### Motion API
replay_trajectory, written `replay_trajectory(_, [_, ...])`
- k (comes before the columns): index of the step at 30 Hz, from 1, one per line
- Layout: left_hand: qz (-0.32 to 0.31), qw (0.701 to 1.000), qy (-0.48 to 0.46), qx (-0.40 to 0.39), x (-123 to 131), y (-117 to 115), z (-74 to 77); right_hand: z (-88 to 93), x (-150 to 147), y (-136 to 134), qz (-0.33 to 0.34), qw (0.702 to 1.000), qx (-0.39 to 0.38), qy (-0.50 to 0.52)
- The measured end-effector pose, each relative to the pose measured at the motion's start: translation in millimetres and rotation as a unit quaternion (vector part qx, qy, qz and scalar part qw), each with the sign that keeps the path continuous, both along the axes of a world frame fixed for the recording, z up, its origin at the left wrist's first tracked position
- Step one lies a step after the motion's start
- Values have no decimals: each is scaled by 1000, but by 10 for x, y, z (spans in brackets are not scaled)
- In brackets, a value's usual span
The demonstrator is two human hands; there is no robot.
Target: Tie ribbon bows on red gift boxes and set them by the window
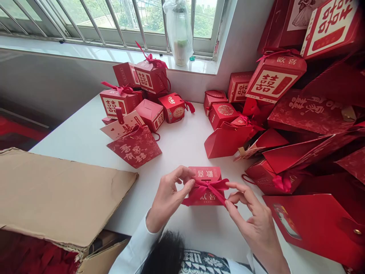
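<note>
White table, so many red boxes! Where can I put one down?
Bare white table shows between the red patterned paper card and the red paper bag, and between the brown cardboard sheet and the left hand. Red boxes and bags crowd the right side.

Gift boxes (148, 78) sit on the table (182, 148) far left, below the window (137, 19); gift bags (310, 114) pile right; a cardboard box (62, 194) lies near left.

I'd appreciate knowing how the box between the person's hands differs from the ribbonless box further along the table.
The near box has a red ribbon tied across it; the far box shows none. The near box sits between the left hand and right hand; the far box stands untouched among others. Both are red gift boxes.
</note>
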State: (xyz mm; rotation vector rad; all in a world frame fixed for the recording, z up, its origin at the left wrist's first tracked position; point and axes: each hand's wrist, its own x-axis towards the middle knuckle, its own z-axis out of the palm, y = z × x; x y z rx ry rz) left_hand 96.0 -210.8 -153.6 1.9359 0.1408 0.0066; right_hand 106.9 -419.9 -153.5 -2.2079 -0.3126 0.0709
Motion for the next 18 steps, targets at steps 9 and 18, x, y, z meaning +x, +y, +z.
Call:
replay_trajectory(9, [18,998,-10,-62,-22,12,-26,28,-13,28,30,998,-48,8])
replay_trajectory(18, [-9,1000,25,6,-18,56,59,8,109,-33,-67,997,-30,-6])
